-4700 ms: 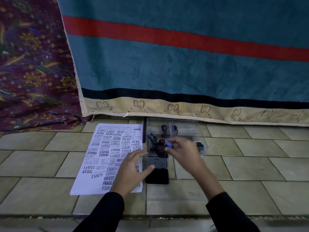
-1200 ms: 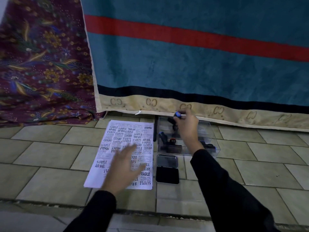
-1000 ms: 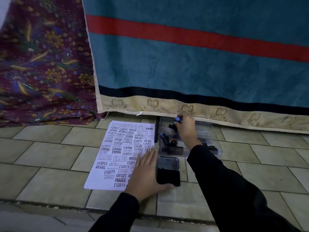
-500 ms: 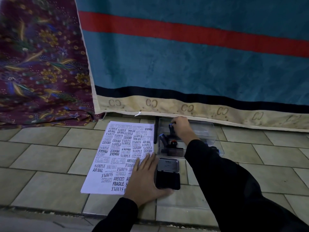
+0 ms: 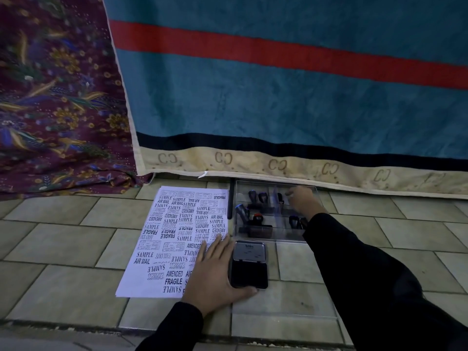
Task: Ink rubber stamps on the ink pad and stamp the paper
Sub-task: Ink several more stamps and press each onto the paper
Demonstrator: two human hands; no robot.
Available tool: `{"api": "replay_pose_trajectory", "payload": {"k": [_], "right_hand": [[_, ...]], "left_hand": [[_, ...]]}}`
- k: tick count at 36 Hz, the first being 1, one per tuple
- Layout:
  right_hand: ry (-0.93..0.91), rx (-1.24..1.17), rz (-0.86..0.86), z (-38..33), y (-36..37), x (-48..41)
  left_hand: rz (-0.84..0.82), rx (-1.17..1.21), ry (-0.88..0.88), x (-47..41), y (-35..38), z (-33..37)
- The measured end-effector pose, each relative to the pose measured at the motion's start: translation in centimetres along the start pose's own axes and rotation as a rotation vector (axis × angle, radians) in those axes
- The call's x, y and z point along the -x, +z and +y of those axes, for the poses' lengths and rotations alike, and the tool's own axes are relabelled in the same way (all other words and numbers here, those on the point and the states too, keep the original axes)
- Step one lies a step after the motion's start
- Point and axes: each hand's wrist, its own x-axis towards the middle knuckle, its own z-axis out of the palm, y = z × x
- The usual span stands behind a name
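Observation:
A white paper (image 5: 164,249) covered with black stamp prints lies on the tiled floor. My left hand (image 5: 215,274) rests flat on its lower right corner, thumb against the open black ink pad (image 5: 249,273). Behind the pad stands a clear plastic box (image 5: 268,240) with several black-handled stamps (image 5: 255,224) in its compartments. My right hand (image 5: 302,201) reaches into the box's far right compartment with its fingers curled downward beside a dark stamp (image 5: 279,198). Whether they hold anything is hidden.
A teal blanket with a red stripe (image 5: 278,97) hangs right behind the box. A maroon floral cloth (image 5: 50,97) drapes at the left. A clear flat lid (image 5: 291,305) lies under and in front of the ink pad. A thin black strip (image 5: 230,198) lies between paper and box.
My right hand carried a blue-topped stamp back into the box, then shifted right to the far right compartment. My left hand dropped flat onto the paper's corner and stays there.

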Motion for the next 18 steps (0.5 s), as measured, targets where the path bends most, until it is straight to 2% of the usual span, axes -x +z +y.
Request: {"api": "replay_pose_trajectory", "payload": {"k": [6, 18], "right_hand": [[-0.140, 0.048, -0.063, -0.14, -0.28, 0.07], [0.003, -0.245, 0.062, -0.79, 0.32, -0.61]], "left_hand": [[-0.004, 0.007, -0.001, 0.04, -0.05, -0.01], [0.018, 0.023, 0.001, -0.04, 0.06, -0.08]]}}
